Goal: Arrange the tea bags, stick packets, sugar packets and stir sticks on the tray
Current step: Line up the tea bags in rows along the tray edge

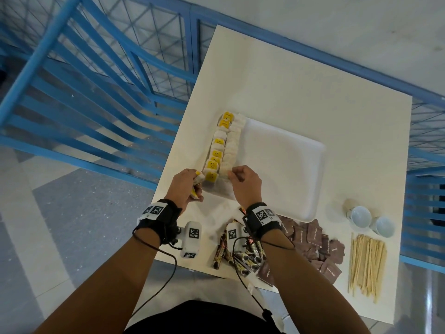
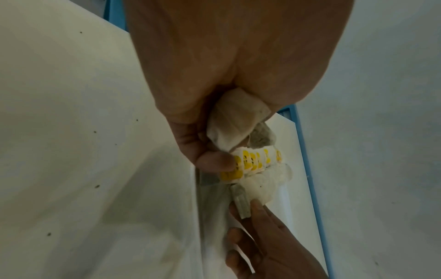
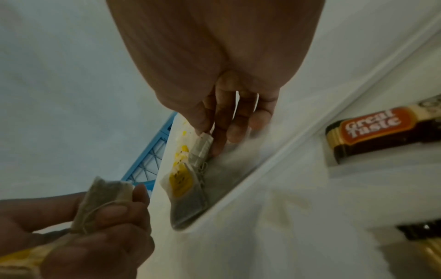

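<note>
Two hands are on tea bags: the right hand (image 1: 245, 183) pinches one at the near end of the row of tea bags (image 1: 222, 147) along the tray (image 1: 289, 165)'s left edge. The left hand (image 1: 184, 186) grips a spare bunch just left of it, so the next slot's closest to the right fingers.

Head view light: bright, even and diffuse; the white rectangular table (image 1: 301, 92) nearly washes out, and the white foam tray (image 1: 284, 165) barely separates from it.
Shadows: soft and faint, pooling under the two hands at the tray's near corner.
Edge distortion: the blue metal railing (image 1: 84, 80) bows strongly toward the frame's borders.
Wrist views: dim, grey-green and grainy.
Focus: both palms loom close and soft; the yellow-tagged tea bags (image 2: 253, 162) smear with blur.
Sharpest detail: the brown stick packet (image 3: 381, 130), its lettering readable.
</note>
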`<state>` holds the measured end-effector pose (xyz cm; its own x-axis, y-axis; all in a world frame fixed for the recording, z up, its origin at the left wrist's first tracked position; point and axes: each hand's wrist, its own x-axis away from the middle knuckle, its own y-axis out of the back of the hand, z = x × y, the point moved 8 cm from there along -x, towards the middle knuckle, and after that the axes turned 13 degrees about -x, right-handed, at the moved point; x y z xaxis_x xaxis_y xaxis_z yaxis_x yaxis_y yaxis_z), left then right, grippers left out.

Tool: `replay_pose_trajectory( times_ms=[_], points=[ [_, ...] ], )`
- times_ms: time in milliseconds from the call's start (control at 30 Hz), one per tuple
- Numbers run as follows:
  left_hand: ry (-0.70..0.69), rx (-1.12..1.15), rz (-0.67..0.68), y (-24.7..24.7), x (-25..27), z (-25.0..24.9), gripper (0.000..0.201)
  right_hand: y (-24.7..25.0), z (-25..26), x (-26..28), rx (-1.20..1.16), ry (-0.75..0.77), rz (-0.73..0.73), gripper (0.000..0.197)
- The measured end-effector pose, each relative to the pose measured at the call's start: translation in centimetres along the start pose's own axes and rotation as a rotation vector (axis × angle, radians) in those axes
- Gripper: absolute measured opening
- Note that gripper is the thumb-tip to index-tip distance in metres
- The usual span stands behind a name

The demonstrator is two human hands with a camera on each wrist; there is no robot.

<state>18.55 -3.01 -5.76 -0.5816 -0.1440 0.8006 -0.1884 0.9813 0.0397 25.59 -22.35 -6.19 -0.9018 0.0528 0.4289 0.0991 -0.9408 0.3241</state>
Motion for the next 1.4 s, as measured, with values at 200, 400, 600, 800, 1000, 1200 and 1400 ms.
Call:
replay_pose_trajectory(
  times_ms=[200,400,600,800,1000,1200,1400],
  points=[
    [0.007,-0.005,-0.012,0.4,-0.1,0.0,0.029,-0.3,-0.4,0.0,0.081,-0.010,-0.062,0.015],
    [-0.005,-0.046,-0.018,0.8,-0.3,0.0,0.026,-0.1,-0.5,0.0,0.055,-0.039,-0.109,0.009],
    [-0.027,-0.060,0.011,0.6,-0.3,-0.1,0.020,0.1,-0.4,0.1,0.042,-0.042,-0.134,0.011],
    [-0.030,-0.069,0.015,0.8,-0.4,0.1,0.024,0.4,-0.3,0.5,0.039,-0.051,-0.151,0.013],
    [-0.063,-0.087,0.013,0.8,-0.4,0.0,0.024,0.4,-0.7,1.1,0.051,-0.064,-0.149,0.011],
    [-0.153,-0.164,-0.020,1.0,-0.5,-0.2,0.027,1.0,0.3,1.8,0.019,-0.016,-0.196,0.011],
    [-0.290,-0.291,-0.036,0.7,-0.3,-1.3,0.016,-2.1,2.8,2.2,0.032,0.067,0.115,0.018]
  ],
)
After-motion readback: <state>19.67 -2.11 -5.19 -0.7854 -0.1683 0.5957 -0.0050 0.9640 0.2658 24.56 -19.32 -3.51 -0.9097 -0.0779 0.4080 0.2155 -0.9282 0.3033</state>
